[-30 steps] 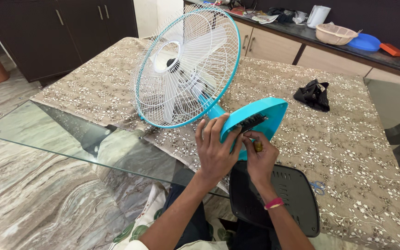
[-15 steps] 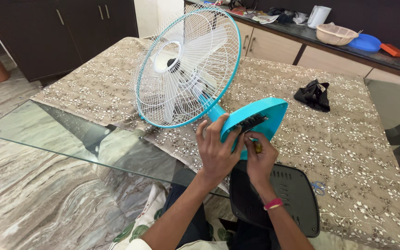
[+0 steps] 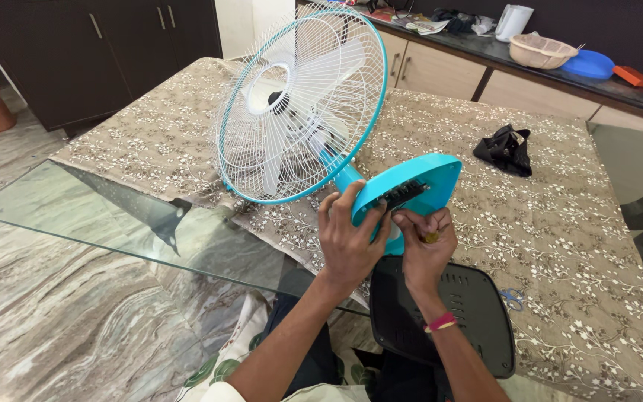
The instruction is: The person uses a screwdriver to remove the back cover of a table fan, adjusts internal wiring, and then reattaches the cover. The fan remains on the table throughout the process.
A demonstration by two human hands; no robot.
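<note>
1. Fan [image 3: 303, 112] lies tilted on the glass table [image 3: 113, 223], its blue base [image 3: 418, 186] raised
2. Left hand [image 3: 347, 238] spreads open fingers against the base
3. Right hand [image 3: 426, 249] pinches a small yellowish tool [image 3: 431, 237], fingers curled closed

Both forearms were bare down to the hands, left [image 3: 347, 242] and right [image 3: 424, 253]. A thin band of pink and yellow thread [image 3: 439, 322] circled the right wrist. A white sleeve edge [image 3: 221, 392] showed at the left elbow. Dark trousers [image 3: 321, 357] covered the lap.
</note>
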